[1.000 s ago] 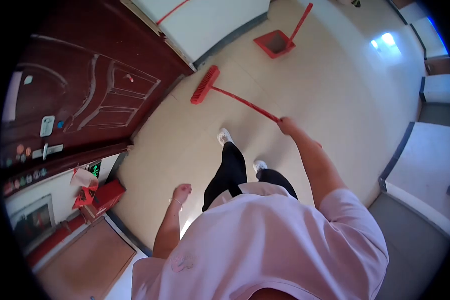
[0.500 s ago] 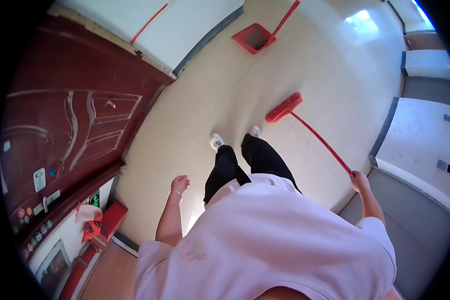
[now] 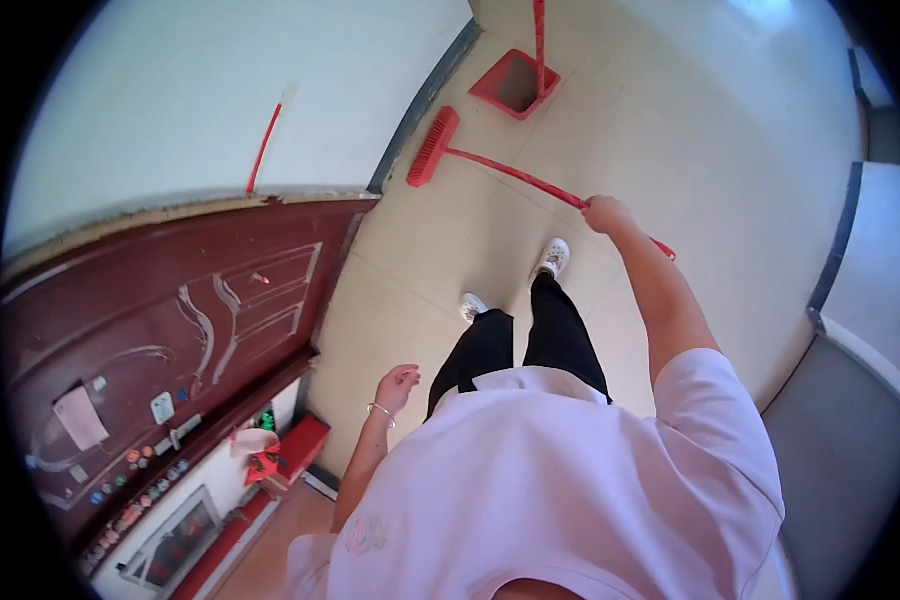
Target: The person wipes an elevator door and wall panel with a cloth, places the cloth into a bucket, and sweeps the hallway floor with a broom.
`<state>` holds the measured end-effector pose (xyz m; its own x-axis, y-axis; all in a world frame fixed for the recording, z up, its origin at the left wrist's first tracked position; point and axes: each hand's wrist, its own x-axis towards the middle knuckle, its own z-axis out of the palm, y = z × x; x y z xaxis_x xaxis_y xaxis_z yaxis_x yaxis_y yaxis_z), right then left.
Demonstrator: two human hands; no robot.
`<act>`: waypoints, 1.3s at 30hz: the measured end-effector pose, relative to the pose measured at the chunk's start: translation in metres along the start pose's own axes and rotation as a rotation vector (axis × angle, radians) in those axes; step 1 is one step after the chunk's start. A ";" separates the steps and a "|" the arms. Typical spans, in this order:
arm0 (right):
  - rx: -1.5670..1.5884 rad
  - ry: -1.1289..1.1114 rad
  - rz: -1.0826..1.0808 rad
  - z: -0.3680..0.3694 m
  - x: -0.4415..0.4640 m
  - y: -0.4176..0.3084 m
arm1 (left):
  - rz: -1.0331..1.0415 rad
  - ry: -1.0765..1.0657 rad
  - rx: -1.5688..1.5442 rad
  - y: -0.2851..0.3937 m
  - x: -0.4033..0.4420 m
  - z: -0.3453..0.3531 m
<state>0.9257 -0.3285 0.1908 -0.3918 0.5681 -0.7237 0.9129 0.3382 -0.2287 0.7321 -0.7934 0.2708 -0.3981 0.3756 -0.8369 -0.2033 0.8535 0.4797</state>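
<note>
In the head view my right hand (image 3: 610,215) is wrapped round the red handle of a broom (image 3: 515,174). A short end of the handle shows past my wrist. The broom's red bristled head (image 3: 433,147) is at the floor beside the dark baseboard, left of and nearer than a red dustpan (image 3: 488,86). The dustpan has an upright red handle and a greyish inside; I cannot make out what lies in it. My left hand (image 3: 398,387), with a bracelet at the wrist, hangs by my left side, its fingers loosely bent and holding nothing.
To the left stands a dark red door (image 3: 150,350), swung open, with a white wall (image 3: 340,90) beyond it. A red shelf or box (image 3: 305,447) is by the doorway. Pale tiles cover the floor (image 3: 690,170). Grey and white panels (image 3: 855,430) line the right side.
My right hand has swung the broom from the right across to the left, bringing its head near the wall and dustpan. My feet have stepped and the view has turned.
</note>
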 end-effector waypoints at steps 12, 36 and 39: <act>0.043 0.033 0.611 0.003 -0.285 0.287 | -0.041 -0.102 0.225 0.085 0.104 -0.006; 2.963 0.822 0.091 -0.040 -0.188 0.049 | 1.463 -1.830 0.493 0.449 -0.004 0.301; 3.248 0.884 0.121 -0.047 -0.194 0.030 | 1.286 -1.948 0.450 0.459 -0.013 0.303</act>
<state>1.0242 -0.3932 0.3551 0.1258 0.5599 -0.8190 -0.9871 0.1533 -0.0468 0.9151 -0.2967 0.4221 0.9060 0.1118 0.4082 -0.3987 -0.0983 0.9118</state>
